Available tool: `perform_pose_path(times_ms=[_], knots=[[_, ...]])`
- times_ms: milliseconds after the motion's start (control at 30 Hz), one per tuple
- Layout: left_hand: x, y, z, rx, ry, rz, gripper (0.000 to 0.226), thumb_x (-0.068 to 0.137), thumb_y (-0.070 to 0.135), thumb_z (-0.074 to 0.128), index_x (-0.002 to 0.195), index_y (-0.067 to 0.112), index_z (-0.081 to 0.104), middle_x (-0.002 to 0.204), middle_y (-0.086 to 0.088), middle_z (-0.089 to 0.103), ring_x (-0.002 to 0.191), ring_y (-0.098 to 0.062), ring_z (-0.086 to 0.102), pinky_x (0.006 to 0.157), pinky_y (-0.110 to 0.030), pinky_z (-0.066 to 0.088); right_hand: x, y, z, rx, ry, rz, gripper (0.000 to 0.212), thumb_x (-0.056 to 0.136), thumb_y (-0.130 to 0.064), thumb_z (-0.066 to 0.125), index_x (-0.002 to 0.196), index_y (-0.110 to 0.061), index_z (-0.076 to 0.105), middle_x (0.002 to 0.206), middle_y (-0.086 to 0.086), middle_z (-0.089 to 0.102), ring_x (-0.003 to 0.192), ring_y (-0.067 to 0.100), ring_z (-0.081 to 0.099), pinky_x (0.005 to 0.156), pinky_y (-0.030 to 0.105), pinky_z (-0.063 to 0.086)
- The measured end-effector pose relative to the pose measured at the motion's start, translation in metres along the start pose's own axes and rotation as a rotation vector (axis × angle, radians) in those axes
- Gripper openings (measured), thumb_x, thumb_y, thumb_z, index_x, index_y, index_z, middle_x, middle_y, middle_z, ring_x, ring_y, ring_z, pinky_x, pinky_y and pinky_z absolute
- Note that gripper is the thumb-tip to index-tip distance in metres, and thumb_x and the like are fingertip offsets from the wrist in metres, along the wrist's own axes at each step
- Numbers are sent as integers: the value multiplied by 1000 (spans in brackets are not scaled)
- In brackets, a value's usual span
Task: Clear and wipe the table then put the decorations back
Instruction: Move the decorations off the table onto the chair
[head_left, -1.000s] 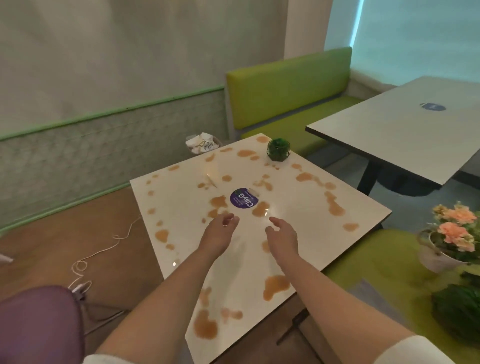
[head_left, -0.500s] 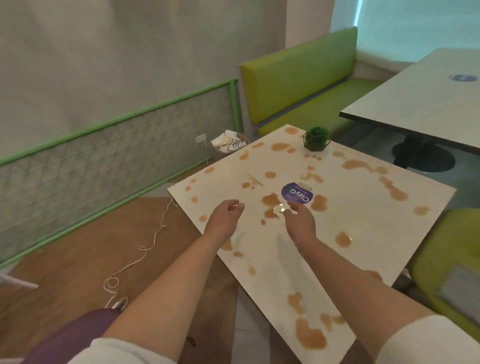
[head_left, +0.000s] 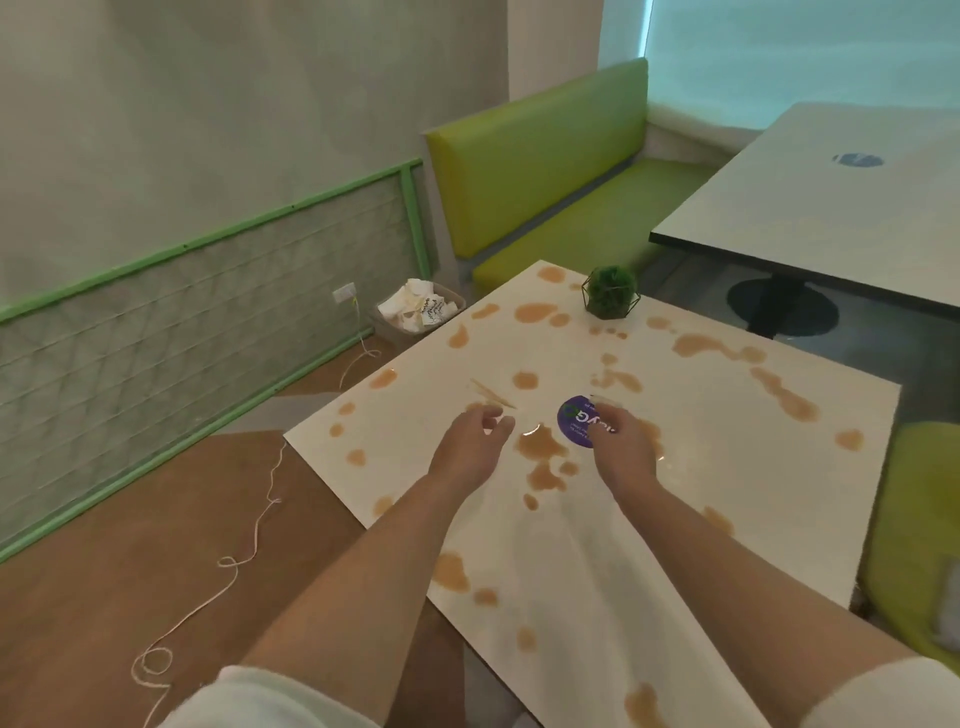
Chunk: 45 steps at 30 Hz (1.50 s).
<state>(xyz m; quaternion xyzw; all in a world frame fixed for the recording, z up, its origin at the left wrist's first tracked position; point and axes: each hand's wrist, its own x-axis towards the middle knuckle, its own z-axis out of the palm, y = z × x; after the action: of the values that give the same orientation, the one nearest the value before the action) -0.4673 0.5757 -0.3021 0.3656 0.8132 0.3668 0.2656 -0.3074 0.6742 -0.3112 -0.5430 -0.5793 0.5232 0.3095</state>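
I see the square white table (head_left: 691, 499) covered with many brown liquid stains (head_left: 543, 447). My left hand (head_left: 467, 447) hovers above it with fingers loosely curled and holding nothing; the thin pale wooden sticks (head_left: 491, 393) lie just beyond its fingertips. My right hand (head_left: 621, 441) is over the round purple sticker (head_left: 574, 422), fingers relaxed; whether they touch it I cannot tell. The small green plant in a wire geometric frame (head_left: 611, 291) stands near the far edge, well apart from both hands.

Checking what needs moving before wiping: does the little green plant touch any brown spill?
Apart. In the head view, the plant stands near the table's far corner, with bare white surface between its base and the nearest spill.
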Motion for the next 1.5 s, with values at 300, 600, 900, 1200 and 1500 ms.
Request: perform_pose_path(times_ms=[300, 600, 900, 1200, 1500], knots=[[107, 17, -1, 53, -130, 67, 36, 98, 41, 51, 128, 23, 56, 119, 6, 60, 102, -10, 58, 94, -34, 49, 77, -14, 19, 46, 107, 92, 29, 97, -14, 49, 124, -19, 60, 119, -1, 59, 106, 18, 57, 70, 24, 47], [187, 56, 0, 191, -179, 138, 33, 100, 39, 47, 126, 22, 59, 124, 4, 61, 111, -14, 56, 89, -28, 46, 127, -33, 30, -16, 120, 69, 27, 97, -17, 47, 120, -23, 59, 114, -2, 61, 93, 12, 57, 63, 21, 40], [291, 31, 44, 511, -423, 202, 36, 101, 31, 43, 132, 21, 57, 133, -1, 57, 122, -21, 51, 101, -38, 45, 194, -32, 43, -75, 202, 137, 26, 98, -16, 45, 118, -21, 61, 112, -4, 61, 82, 5, 57, 63, 20, 41], [380, 14, 76, 713, -469, 338, 47, 99, 25, 52, 144, 26, 39, 146, 1, 35, 135, -21, 31, 98, -37, 41, 286, -34, 74, -145, 283, 144, 20, 95, -17, 51, 111, -22, 61, 106, -2, 59, 85, 10, 55, 57, 22, 40], [402, 19, 89, 751, -401, 283, 50, 84, 20, 71, 127, 28, 48, 128, 8, 41, 121, -18, 34, 67, -28, 39, 391, -66, 78, -398, 364, 39, 30, 88, -17, 59, 117, -24, 59, 119, 2, 47, 120, 22, 39, 70, 29, 44]])
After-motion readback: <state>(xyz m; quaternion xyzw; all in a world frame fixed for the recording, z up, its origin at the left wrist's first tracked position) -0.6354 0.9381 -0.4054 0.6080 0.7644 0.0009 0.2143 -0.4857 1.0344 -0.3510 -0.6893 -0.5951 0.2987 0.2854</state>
